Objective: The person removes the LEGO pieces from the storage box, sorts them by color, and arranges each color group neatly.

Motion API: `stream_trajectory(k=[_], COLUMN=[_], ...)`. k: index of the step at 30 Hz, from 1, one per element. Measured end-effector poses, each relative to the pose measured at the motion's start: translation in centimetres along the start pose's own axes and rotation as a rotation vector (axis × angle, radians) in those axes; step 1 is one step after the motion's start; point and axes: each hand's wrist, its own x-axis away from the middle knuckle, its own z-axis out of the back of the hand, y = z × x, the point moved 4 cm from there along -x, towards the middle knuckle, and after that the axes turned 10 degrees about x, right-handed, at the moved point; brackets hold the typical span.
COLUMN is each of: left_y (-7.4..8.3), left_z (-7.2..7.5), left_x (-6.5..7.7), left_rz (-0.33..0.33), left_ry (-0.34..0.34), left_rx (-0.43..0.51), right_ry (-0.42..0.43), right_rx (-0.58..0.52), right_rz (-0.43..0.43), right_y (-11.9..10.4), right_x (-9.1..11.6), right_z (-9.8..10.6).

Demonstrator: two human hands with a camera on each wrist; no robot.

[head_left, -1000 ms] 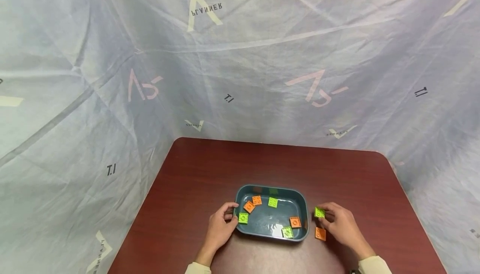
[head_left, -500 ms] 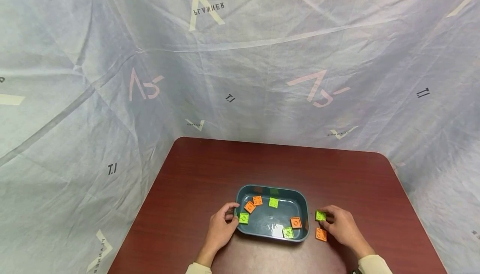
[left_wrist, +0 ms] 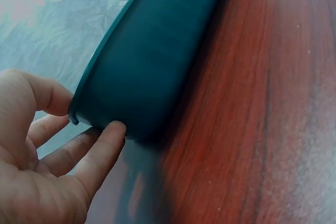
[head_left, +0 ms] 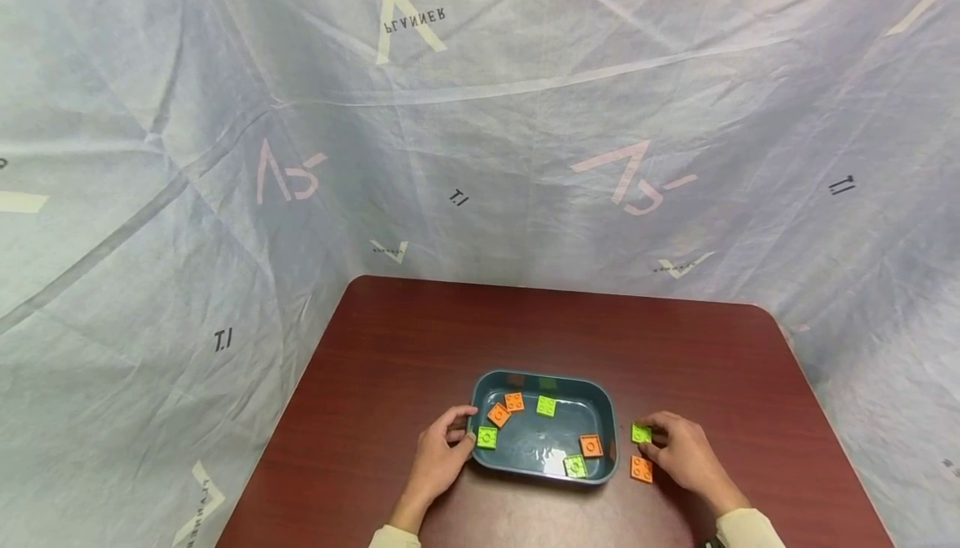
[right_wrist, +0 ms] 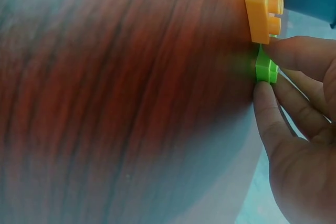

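Note:
My left hand holds the left end of a dark teal tray. In the left wrist view, thumb and fingers meet the rim and outer wall of the tray. To the right of the tray, my right hand pinches a green toy brick between thumb and finger, low at the table. Just nearer to me lies an orange toy brick, studs up. The right wrist view shows the green brick between the fingertips, close beside the orange brick.
Inside the tray lie several bricks, among them an orange one and a green one. A reddish-brown table carries everything. Pale printed sheeting hangs behind and at both sides.
My right hand has lowered the green brick slightly toward the table, a little nearer the orange brick. The left hand and the tray stay in place.

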Motion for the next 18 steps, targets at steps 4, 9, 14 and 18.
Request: stream_trajectory(k=[4,9,14,18], left_y=[0.0,-0.3,-0.3,-0.3], left_z=[0.0,-0.1,-0.2,-0.3], left_x=[-0.1,-0.1,-0.2,-0.1], left_rz=[-0.002,0.023,0.026,0.012], left_ry=[-0.002,-0.001,0.012,0.024], left_rx=[0.005,0.036,0.074,0.081], right_ry=[-0.015,-0.005,0.059,0.076], right_rx=[-0.025,-0.041,-0.027,-0.043], right_rz=[-0.008,-0.033,0.001,0.028], right_y=[0.0,0.1,-0.5,-1.1], right_x=[0.0,0.2,0.2,0.2], right_z=[0.0,0.1,0.8,1.4])
